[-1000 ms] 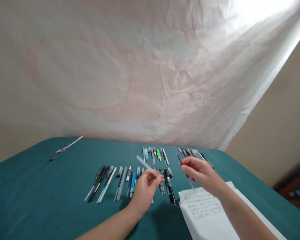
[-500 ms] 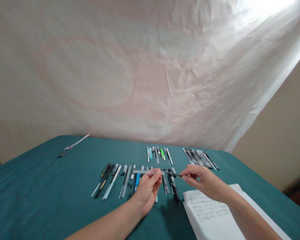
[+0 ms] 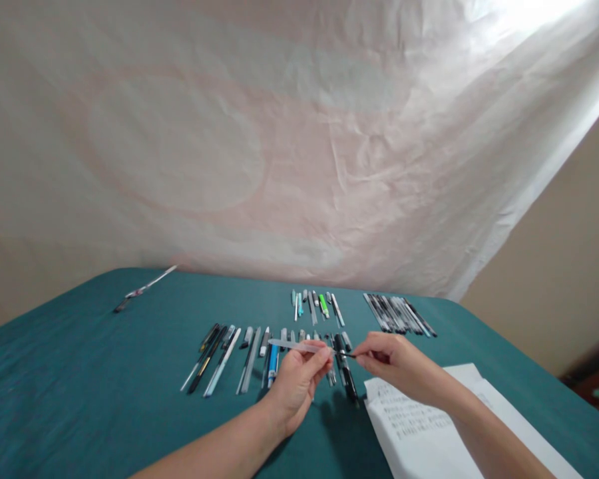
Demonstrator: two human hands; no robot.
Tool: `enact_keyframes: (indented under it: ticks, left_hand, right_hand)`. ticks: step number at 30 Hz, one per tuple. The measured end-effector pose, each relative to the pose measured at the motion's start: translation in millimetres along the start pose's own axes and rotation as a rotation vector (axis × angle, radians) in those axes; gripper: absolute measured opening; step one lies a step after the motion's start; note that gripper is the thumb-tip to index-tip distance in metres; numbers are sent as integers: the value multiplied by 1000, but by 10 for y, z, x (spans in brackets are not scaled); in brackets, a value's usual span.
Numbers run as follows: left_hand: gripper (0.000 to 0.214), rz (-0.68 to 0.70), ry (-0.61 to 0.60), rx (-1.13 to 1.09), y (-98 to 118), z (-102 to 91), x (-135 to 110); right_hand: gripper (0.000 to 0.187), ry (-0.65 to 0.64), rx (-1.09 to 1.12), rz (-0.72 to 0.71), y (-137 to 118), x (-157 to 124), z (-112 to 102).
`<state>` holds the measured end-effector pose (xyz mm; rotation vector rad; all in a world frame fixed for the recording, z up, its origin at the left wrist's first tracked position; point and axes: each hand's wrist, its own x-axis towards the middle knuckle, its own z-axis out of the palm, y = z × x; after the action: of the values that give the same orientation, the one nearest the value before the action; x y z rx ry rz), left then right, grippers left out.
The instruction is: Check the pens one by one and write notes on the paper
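Note:
My left hand [image 3: 298, 386] pinches a frosted, see-through pen barrel [image 3: 288, 344] between thumb and fingers, held nearly level above the rows of pen parts. Between the fingertips of my right hand [image 3: 402, 362] is a thin dark pen refill [image 3: 348, 355], pointing left at the barrel's right end. The refill's tip and that end meet or nearly meet; whether it sits inside I cannot tell. Beneath the hands lie a blue pen [image 3: 273, 364] and a black pen [image 3: 348, 379], with more parts partly hidden by my left hand.
Handwritten paper sheets [image 3: 419, 442] lie under my right forearm. A row of pens [image 3: 399, 314] is at the back right, with a smaller group around a green piece [image 3: 324, 306] at the back middle. A long thin item [image 3: 144, 289] lies far left on the green cloth [image 3: 104, 379].
My right hand has shifted slightly left, bringing the refill closer to the barrel. The barrel has moved slightly right and tilted, its right end now lower.

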<state>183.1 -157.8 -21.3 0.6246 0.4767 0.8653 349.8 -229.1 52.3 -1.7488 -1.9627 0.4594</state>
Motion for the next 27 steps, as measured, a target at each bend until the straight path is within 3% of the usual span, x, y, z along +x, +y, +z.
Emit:
enact_keyframes:
  ticks: [8, 13, 16, 18, 22, 27]
  left_hand:
    - [17, -42, -20, 4, -17, 11, -50]
    - [14, -160, -5, -136, 21, 30, -55]
    - [12, -190, 37, -224, 63, 10, -26]
    - [11, -193, 58, -260, 83, -7, -8]
    - [9, -207, 62, -268, 87, -23, 2]
    - [11, -201, 46, -249, 73, -17, -2]
  right_hand:
    - [16, 68, 60, 5, -103, -16, 54]
    - [39, 99, 607, 89, -80, 58, 70]
    - [49, 242, 764, 132, 134, 131, 43]
    - [46, 284, 619, 158, 340, 172, 63]
    - [27, 147, 76, 71, 669, 211, 230]
    - [27, 120, -244, -7, 736, 206, 428]
